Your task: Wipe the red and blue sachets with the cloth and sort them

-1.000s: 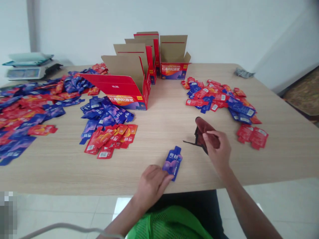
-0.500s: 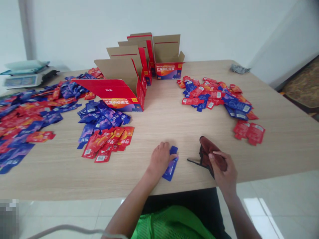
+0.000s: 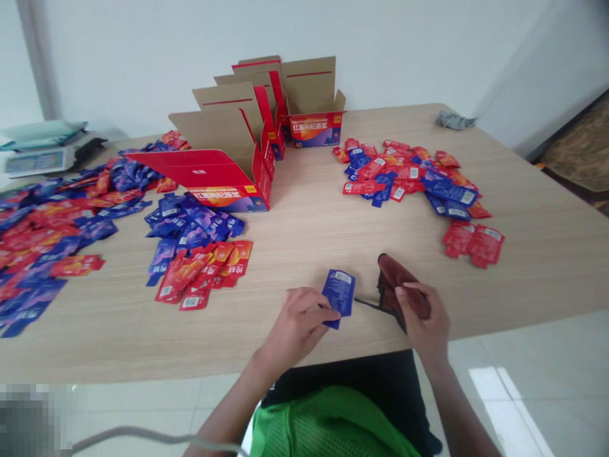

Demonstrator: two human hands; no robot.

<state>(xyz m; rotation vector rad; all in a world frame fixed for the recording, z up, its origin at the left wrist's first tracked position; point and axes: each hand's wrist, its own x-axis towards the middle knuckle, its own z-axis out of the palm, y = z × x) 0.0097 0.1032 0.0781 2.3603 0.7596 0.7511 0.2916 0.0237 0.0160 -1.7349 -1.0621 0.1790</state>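
Near the table's front edge, my left hand [image 3: 301,317] pinches the lower end of a blue sachet [image 3: 339,293], whose barcode side faces up. To its right, my right hand [image 3: 425,317] grips a dark reddish-brown cloth pouch [image 3: 399,282] with black edging and a thin black strap lying toward the sachet. Left of my hands are a pile of blue sachets [image 3: 190,222] and some red sachets [image 3: 204,270]. Another mixed pile of red and blue sachets [image 3: 404,171] is at the right, with a few red sachets [image 3: 474,242] in front of it.
Open red cartons [image 3: 233,198] stand in a row at the back, beside another open carton [image 3: 315,130]. A large mixed sachet heap [image 3: 52,228] covers the left of the table [image 3: 295,241]. Behind it sits a scale [image 3: 38,160]. Crumpled grey material [image 3: 455,120] lies at the back right.
The blue sachet has been picked up by my left hand and turned over, its barcode end now pointing away. My right hand still holds the pouch. The view has shifted slightly.
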